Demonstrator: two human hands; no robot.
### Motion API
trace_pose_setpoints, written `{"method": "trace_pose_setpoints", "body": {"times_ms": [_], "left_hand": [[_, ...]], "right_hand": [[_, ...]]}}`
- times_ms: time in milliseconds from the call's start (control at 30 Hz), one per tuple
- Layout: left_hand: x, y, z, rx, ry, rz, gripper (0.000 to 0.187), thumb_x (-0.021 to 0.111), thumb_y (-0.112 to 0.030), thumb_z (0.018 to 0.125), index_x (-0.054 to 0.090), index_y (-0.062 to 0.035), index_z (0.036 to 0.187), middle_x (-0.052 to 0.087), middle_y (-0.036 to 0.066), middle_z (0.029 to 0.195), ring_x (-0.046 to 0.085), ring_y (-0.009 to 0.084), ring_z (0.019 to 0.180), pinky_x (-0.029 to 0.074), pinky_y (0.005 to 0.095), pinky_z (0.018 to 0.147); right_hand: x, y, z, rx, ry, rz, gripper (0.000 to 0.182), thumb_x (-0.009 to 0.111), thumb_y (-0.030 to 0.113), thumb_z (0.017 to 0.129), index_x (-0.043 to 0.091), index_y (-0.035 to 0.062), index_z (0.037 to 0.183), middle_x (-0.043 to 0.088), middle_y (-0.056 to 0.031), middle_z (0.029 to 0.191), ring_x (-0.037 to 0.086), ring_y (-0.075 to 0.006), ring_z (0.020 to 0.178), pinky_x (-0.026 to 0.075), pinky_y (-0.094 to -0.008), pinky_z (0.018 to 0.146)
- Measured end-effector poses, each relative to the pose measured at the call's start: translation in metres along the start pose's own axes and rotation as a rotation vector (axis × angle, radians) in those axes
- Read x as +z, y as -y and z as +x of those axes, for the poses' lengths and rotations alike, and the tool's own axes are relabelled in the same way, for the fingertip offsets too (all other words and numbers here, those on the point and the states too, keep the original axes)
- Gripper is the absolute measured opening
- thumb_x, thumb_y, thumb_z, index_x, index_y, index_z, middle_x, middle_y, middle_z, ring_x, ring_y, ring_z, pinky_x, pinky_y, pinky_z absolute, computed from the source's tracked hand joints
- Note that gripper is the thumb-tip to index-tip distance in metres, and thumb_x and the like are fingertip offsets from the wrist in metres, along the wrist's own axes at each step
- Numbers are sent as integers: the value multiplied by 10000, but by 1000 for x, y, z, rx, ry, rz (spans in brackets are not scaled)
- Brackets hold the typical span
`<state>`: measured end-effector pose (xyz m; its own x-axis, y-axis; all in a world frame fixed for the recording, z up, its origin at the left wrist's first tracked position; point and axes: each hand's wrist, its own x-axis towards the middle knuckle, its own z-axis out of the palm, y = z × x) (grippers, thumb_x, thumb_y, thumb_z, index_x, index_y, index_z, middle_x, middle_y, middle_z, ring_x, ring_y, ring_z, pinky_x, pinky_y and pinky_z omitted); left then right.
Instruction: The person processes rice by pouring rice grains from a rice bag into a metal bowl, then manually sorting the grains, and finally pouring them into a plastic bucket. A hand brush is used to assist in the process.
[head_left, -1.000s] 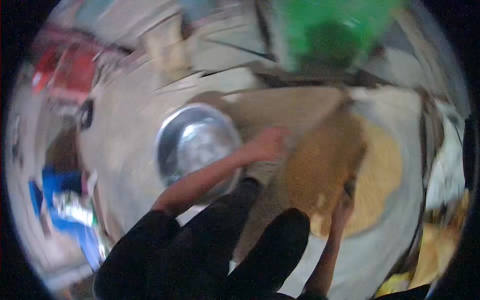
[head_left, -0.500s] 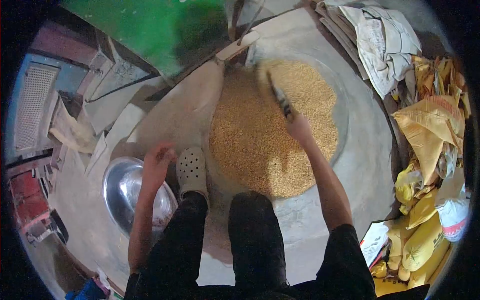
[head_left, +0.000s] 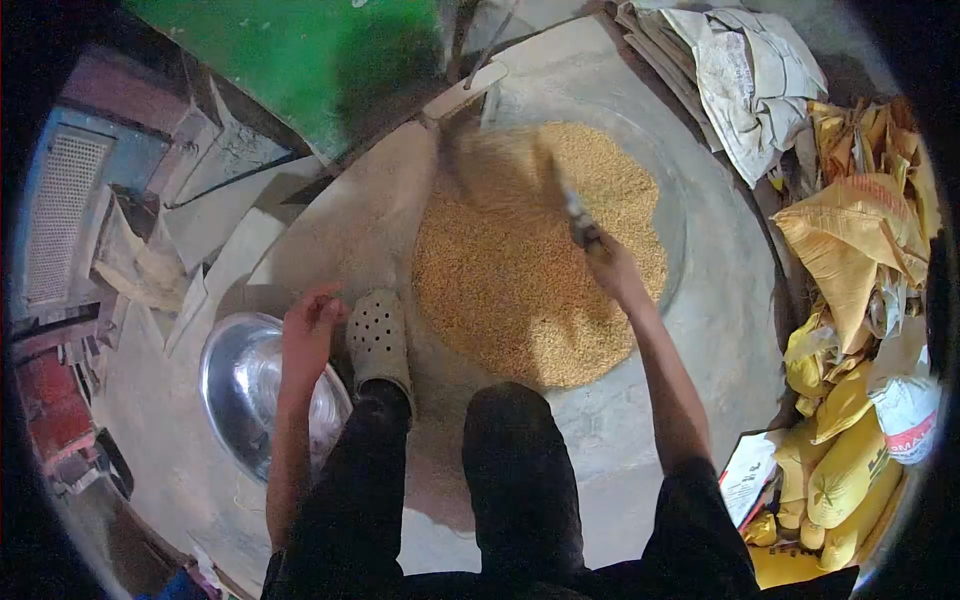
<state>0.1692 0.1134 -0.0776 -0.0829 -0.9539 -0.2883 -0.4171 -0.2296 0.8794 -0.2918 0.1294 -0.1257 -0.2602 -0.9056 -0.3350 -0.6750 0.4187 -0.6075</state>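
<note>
My right hand [head_left: 610,262] grips the dark-and-light handle of a hand broom [head_left: 571,205]. Its bristle head is smeared by motion over the far edge of a pile of golden grain [head_left: 520,270], which spreads wide over the grey floor. My left hand [head_left: 312,325] holds nothing; its fingers are loosely bent and apart. It hovers between a pale clog [head_left: 377,335] with holes, worn on my left foot, and a shiny metal basin [head_left: 222,400]. My left forearm hides part of the basin.
Yellow bags [head_left: 845,480] and crumpled orange sacks [head_left: 850,230] line the right side. A folded white sack [head_left: 765,85] lies at the upper right. A green panel [head_left: 290,60] rises at the back left, with a blue machine frame [head_left: 65,215] on the left.
The broom head has swept leftward across the far part of the grain, blurred in both frames. My right hand has shifted slightly right and down. My left hand stays near the clog.
</note>
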Motion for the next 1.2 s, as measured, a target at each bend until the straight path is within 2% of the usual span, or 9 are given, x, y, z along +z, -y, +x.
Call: {"method": "trace_pose_setpoints", "body": {"times_ms": [167, 267, 400, 467, 600, 667, 767, 800, 1200], "left_hand": [[-4, 12, -3, -69, -47, -113, 210, 504, -11, 884, 572, -9, 1083, 609, 56, 839, 585, 138, 799, 464, 274, 759], [0, 16, -2, -106, -39, -89, 213, 504, -20, 884, 570, -3, 1087, 604, 53, 839, 582, 139, 804, 459, 271, 770], [9, 9, -4, -71, -50, -110, 221, 507, -40, 887, 566, 2, 1096, 604, 58, 838, 581, 138, 790, 460, 266, 762], [7, 11, -3, -53, -54, -111, 221, 509, -43, 889, 565, 3, 1098, 610, 67, 853, 582, 138, 788, 462, 267, 751], [-5, 23, -2, -65, -48, -187, 257, 518, -64, 897, 532, -5, 1147, 620, 81, 869, 584, 133, 770, 461, 256, 723], [-8, 18, -5, -48, -96, -180, 298, 523, -68, 896, 495, -11, 1188, 618, 80, 857, 586, 134, 765, 466, 254, 719], [-6, 0, -5, -59, -167, -173, 390, 534, -70, 892, 418, -27, 1261, 615, 82, 833, 590, 140, 760, 478, 257, 713], [-5, -5, -5, -104, -192, -163, 437, 539, -69, 888, 379, -37, 1294, 615, 85, 821, 594, 145, 759, 486, 263, 712], [-7, -8, -2, -39, -234, -256, 455, 540, -86, 897, 355, -55, 1311, 610, 96, 795, 598, 161, 741, 498, 297, 717]], "right_hand": [[-37, -67, -96, 97, -295, 24, 419, 487, 121, 861, 452, -2, 1260, 551, -252, 1149, 554, -270, 1063, 439, -362, 862], [10, -127, -93, 223, -351, -188, 412, 511, 196, 860, 459, 50, 1241, 621, -263, 898, 611, -410, 823, 480, -475, 673], [40, -2, -68, 410, -304, -199, 429, 512, 242, 883, 439, 67, 1268, 617, -266, 867, 609, -417, 795, 476, -489, 656], [28, 4, -71, 43, -148, -23, 446, 527, 277, 883, 428, 139, 1295, 614, -273, 852, 608, -424, 793, 480, -488, 655], [-23, 48, -103, -94, 3, -181, 422, 538, 290, 880, 444, 186, 1278, 629, -236, 811, 619, -404, 733, 492, -464, 623], [-45, 75, -109, -274, 426, -509, 379, 543, 295, 872, 480, 191, 1230, 632, -168, 736, 634, -341, 650, 498, -420, 558], [-9, 70, -87, -536, 548, -888, 438, 513, 312, 888, 440, 197, 1303, 634, -95, 766, 642, -271, 627, 490, -410, 521], [2, 61, -71, -709, 342, -994, 321, 538, 244, 855, 510, 230, 1175, 598, -85, 624, 633, -234, 577, 478, -376, 480], [-53, 112, 10, -532, 274, -967, 198, 493, 266, 881, 614, 157, 992, 624, -115, 639, 651, -254, 631, 504, -394, 518]]}}
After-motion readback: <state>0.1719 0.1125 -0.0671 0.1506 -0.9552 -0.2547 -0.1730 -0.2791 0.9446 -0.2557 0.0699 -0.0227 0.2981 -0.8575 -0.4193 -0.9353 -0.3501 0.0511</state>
